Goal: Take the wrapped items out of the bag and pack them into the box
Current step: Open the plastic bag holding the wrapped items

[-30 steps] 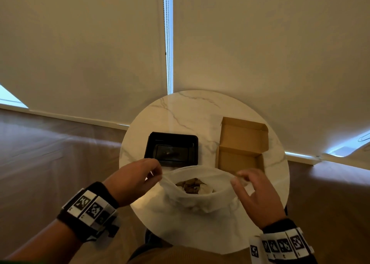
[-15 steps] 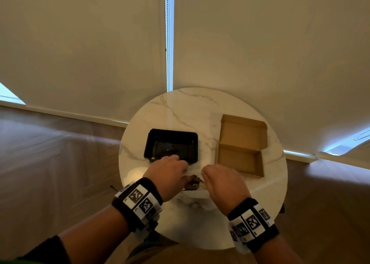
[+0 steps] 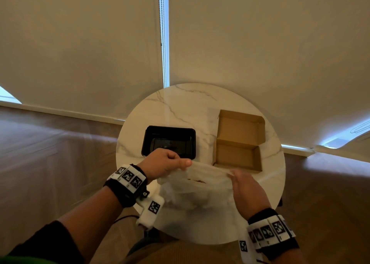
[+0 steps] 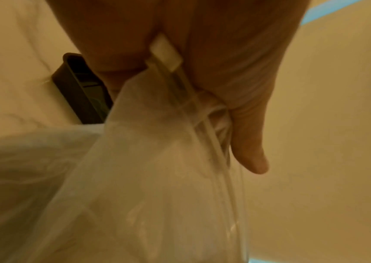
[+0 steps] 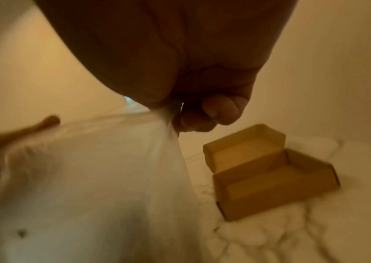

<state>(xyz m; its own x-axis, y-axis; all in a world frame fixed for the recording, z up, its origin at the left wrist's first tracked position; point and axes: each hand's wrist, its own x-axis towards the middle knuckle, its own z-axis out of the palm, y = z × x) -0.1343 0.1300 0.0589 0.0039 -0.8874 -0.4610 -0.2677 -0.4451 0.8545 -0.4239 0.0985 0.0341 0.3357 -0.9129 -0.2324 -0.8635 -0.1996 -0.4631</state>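
A translucent white plastic bag (image 3: 197, 187) hangs over the near part of the round marble table (image 3: 180, 107), its mouth stretched into a narrow slit between my hands. My left hand (image 3: 170, 163) pinches the bag's left top edge (image 4: 168, 99), with the zip slider under the fingers. My right hand (image 3: 240, 181) pinches the right top edge (image 5: 170, 117). Something brown (image 3: 198, 181) shows faintly through the mouth; the wrapped items are otherwise hidden. The open cardboard box (image 3: 236, 155) lies empty just beyond my right hand (image 5: 269, 178).
A black plastic tray (image 3: 169, 141) sits on the table's left half, just behind my left hand, and also shows as the black tray (image 4: 78, 92) in the left wrist view. Closed blinds (image 3: 260, 43) stand close behind the table. Brown floor surrounds it.
The bag stood wide open a second ago, then my hands came together low over it. Now they have lifted and pulled apart, stretching the bag's mouth flat.
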